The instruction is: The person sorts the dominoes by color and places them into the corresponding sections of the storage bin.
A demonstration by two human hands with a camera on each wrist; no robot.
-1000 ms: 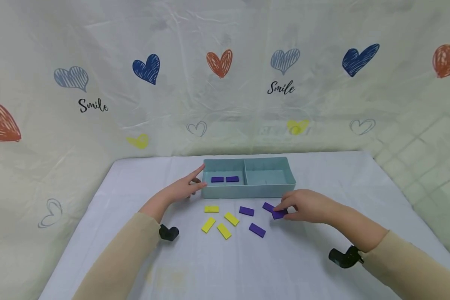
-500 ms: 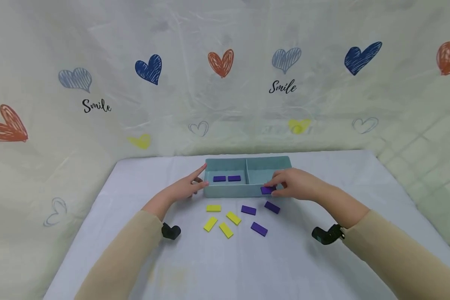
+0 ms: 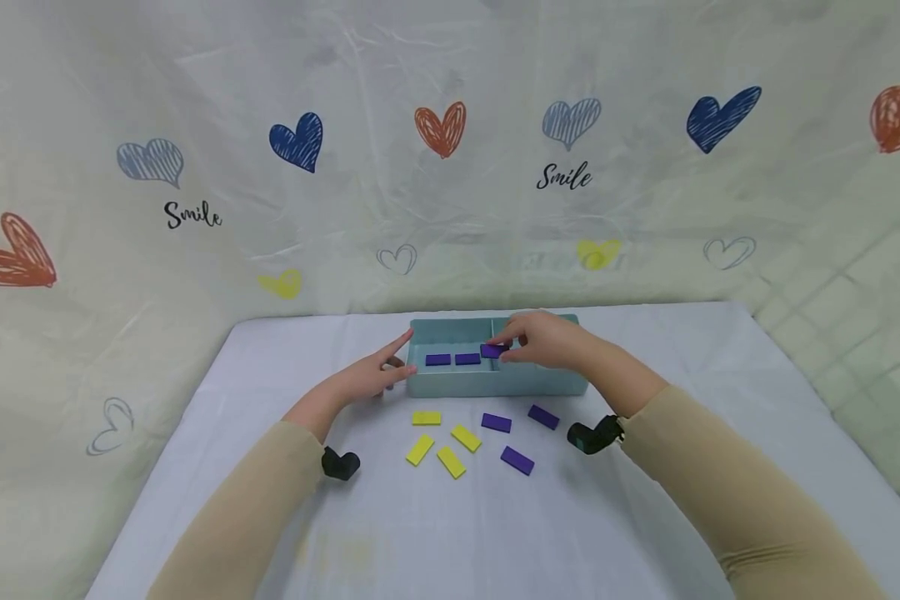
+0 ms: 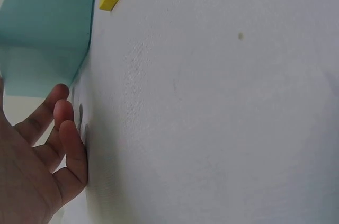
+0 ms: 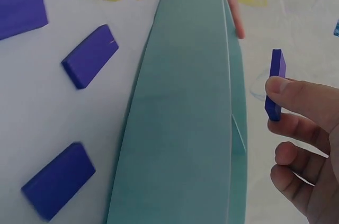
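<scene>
My right hand (image 3: 546,340) pinches a purple block (image 5: 276,84) between thumb and fingers, above the divider of a teal two-compartment box (image 3: 495,383). Two purple blocks, one of them the left block (image 3: 438,360), lie in a row in the left compartment. My left hand (image 3: 365,377) rests at the box's left end, index finger and thumb spread along its side, other fingers bent loosely. In the left wrist view those fingers (image 4: 62,110) hold nothing and lie close to the box's end.
In front of the box, several yellow blocks (image 3: 466,437) lie on the white cloth (image 3: 435,533). To their right are three loose purple blocks (image 3: 517,460). Behind the table hangs a pale sheet (image 3: 480,208) printed with hearts.
My right hand has lifted a purple block from the table and carried it up and left, over the front wall to the divider. My left hand stays at the box's end.
</scene>
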